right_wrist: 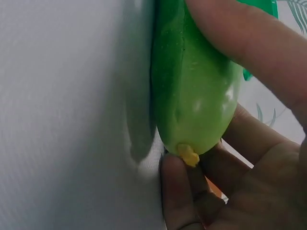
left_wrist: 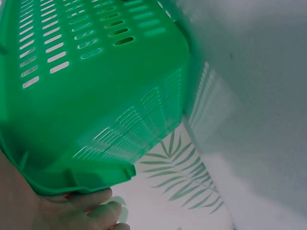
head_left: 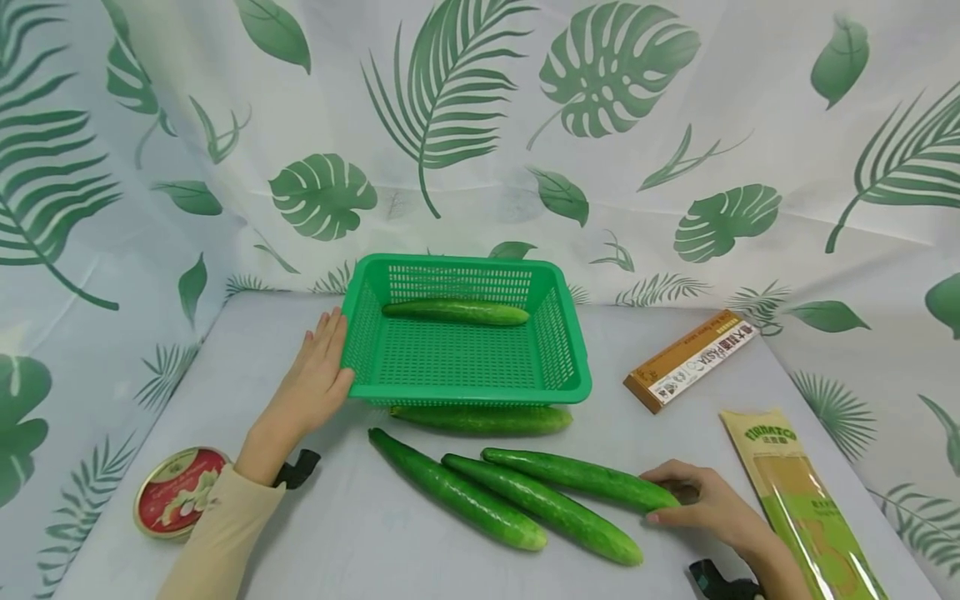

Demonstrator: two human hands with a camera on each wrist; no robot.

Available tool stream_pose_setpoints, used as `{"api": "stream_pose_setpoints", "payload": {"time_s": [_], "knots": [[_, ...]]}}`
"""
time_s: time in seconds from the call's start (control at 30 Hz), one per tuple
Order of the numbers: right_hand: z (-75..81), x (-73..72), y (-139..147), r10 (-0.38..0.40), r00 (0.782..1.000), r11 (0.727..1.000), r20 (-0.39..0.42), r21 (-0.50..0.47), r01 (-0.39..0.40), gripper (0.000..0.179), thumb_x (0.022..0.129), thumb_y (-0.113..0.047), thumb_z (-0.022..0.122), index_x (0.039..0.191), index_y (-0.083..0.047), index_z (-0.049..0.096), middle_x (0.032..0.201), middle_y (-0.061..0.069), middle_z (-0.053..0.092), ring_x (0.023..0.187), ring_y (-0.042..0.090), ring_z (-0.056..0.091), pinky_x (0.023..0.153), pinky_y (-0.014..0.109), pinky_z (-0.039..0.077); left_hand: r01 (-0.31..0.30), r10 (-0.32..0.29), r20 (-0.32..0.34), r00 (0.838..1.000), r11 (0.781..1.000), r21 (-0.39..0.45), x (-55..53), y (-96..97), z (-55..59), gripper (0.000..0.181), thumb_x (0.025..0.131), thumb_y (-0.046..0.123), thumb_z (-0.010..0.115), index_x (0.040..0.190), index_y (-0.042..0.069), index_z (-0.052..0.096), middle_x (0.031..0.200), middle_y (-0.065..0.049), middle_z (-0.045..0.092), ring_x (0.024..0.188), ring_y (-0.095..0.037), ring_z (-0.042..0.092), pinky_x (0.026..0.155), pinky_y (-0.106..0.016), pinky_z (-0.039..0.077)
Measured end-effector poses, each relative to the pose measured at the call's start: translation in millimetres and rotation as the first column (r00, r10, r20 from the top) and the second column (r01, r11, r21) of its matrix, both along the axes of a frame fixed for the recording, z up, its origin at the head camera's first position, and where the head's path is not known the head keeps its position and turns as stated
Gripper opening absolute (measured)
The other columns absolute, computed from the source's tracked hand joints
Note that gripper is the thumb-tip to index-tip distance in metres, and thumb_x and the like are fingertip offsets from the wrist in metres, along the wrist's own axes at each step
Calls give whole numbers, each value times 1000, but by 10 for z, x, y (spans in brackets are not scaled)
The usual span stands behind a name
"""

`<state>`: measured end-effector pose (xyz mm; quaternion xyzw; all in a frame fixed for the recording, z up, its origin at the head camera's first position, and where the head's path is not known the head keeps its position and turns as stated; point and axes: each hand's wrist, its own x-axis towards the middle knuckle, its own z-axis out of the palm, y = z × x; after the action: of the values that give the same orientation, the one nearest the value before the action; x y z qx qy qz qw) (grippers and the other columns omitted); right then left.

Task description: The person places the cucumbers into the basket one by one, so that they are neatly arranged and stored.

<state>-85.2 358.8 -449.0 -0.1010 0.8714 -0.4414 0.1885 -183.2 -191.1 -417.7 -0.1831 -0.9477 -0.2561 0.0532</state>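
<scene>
My left hand [head_left: 317, 379] lies with straight fingers along the left side of a green plastic basket [head_left: 465, 396], touching its rim; the left wrist view shows the fingers under the basket's rim [left_wrist: 86, 184]. One cucumber [head_left: 457, 312] lies inside at the back. My right hand [head_left: 701, 504] grips the right end of a cucumber [head_left: 577, 475] on the table, thumb on one side and fingers curled round the other. In the right wrist view that cucumber's pale tip [right_wrist: 201, 115] has a yellow blossom end. Two more cucumbers [head_left: 457, 492] [head_left: 547, 508] lie beside it.
Another cucumber [head_left: 480, 419] lies along the basket's front. A red round tin [head_left: 180, 492] sits at the left, partly behind my sleeve. At the right are a brown pasta box [head_left: 690, 358] and a green-and-yellow pasta packet [head_left: 806, 504]. A leaf-patterned curtain [head_left: 465, 192] stands behind.
</scene>
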Motion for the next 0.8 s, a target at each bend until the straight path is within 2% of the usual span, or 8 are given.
{"api": "stream_pose_setpoints", "payload": {"time_s": [0.1,0.5,0.63,0.8], "knots": [[-11,0,-14,-4,1000,1000,-21,16,4,40,82,-19,80,117,-3,69,110,9,67,93,8,61,79,24,52,0,0,-3,1000,1000,-3,3,0,2,68,97,11,32,156,-6,2,164,-19,-4,151,-34,-6,119,-55,3],[-19,27,-15,-23,1000,1000,-5,15,23,41,82,-19,80,118,-3,69,110,8,67,93,9,61,79,24,51,1,-1,-11,1000,1000,3,15,8,4,68,97,11,33,156,-7,4,164,-20,-2,151,-35,-4,119,-56,4],[52,21,-43,-30,999,999,-26,28,30,41,84,-19,78,120,-2,69,111,9,67,92,9,61,79,25,52,-4,4,-9,1000,1000,8,25,-1,12,68,96,10,32,156,-8,4,164,-20,-2,151,-35,-4,119,-56,4],[202,12,-77,-104,993,991,-57,82,108,43,82,-21,80,119,-3,71,109,7,68,88,10,59,74,26,51,-4,4,-13,1000,1000,4,17,-3,3,68,97,10,33,156,-8,4,164,-20,-3,151,-35,-4,119,-55,3]]}}
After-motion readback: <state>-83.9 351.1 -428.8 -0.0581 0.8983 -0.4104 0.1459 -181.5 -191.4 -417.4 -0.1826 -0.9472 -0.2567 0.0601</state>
